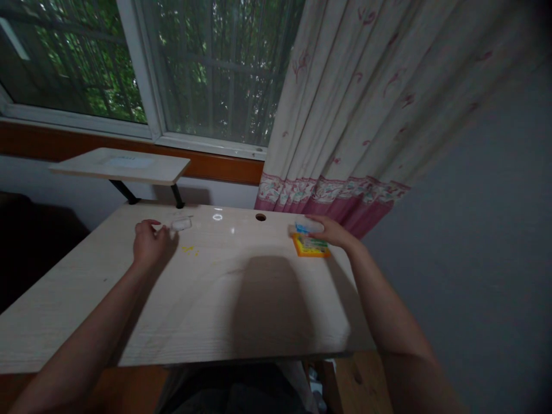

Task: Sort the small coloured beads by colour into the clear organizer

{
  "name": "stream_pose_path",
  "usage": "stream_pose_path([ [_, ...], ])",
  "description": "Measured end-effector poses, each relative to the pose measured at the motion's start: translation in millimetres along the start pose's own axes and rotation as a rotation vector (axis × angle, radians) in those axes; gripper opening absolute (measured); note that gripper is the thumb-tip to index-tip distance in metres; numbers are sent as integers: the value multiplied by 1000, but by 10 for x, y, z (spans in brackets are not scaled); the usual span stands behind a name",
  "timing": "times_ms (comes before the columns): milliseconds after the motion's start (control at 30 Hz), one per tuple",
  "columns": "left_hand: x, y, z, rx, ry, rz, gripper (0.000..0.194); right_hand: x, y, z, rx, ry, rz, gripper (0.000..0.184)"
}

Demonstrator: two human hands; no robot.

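Observation:
Toward the back left of the desk is my left hand (149, 241), its fingers curled. Its fingertips come close to a small clear-and-white case (181, 223); whether they touch it or pinch something small, I cannot make out. Over at the right, my right hand (332, 231) has its thumb and fingers around a blurred blue-and-white packet (303, 227). This packet is just above or resting on a flat orange-and-yellow box (311, 252), which lies on the desk. Small yellow bits (188, 249) are scattered to the right of my left hand.
The pale wooden desk (194, 310) has a round cable hole (261, 217) near its back edge. A raised shelf (164, 167) on black legs stands at the back left. Behind are a window (215, 75) and a patterned curtain (345, 115); a grey wall (474, 259) borders the right.

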State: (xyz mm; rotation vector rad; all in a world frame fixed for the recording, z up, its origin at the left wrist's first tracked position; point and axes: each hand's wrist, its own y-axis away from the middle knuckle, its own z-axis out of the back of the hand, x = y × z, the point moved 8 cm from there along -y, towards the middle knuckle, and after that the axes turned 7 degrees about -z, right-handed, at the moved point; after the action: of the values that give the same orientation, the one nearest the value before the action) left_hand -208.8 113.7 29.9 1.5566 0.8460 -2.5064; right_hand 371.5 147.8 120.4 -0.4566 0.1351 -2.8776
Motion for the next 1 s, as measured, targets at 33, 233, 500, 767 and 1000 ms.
stream_pose_path([
  [33,-139,94,43,-76,-66,-57,29,230,10,5,-19,-32,58,66],
  [233,-780,541,-636,307,323,-175,41,1764,71,-411,29,-201,354,56],
  [500,-568,550,-918,453,725,27,60,2853,-127,-1083,33,-355,548,52],
  [767,-119,282,-459,101,693,75,57,2717,-154,-1559,138,-256,465,22],
  [1000,-36,164,-195,-96,681,85,52,2731,-12,-1947,152,-244,569,12],
])
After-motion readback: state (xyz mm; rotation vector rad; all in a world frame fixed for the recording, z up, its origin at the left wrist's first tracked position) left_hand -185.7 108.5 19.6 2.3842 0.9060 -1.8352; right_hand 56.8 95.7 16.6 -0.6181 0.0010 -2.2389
